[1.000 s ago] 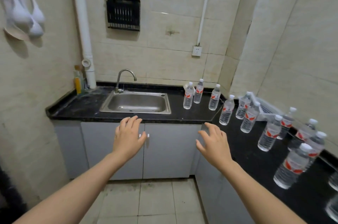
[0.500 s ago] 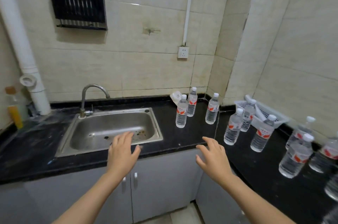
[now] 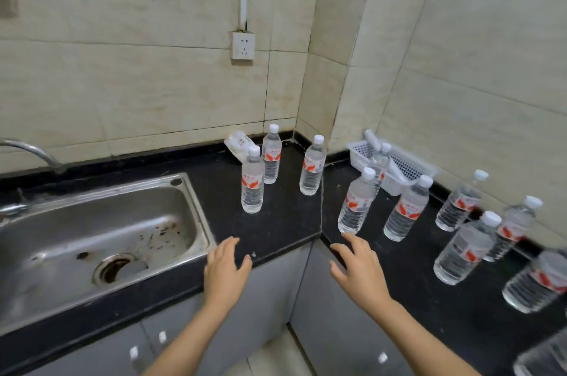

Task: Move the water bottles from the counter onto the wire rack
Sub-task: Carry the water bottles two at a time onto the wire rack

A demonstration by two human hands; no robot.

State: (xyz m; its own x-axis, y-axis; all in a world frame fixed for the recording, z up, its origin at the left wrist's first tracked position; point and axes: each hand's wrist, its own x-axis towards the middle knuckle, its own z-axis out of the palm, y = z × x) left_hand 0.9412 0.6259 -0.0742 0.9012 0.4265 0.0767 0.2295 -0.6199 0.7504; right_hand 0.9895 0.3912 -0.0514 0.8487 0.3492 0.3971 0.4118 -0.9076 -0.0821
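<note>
The left hand and right hand were stretched forward palm-down, fingers spread and empty, seemingly just above the front edge of the black surface, where the water bottles stood upright farther back.

Both hands outstretched, fingers spread, empty

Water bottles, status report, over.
Left hand open, right hand open, both empty. Water bottles upright on counter, none gripped. Nearest bottle just beyond right hand, path unblocked.

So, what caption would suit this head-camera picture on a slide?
Left hand and right hand, both open, hover near upright water bottles on a black counter beside a steel sink.
</note>
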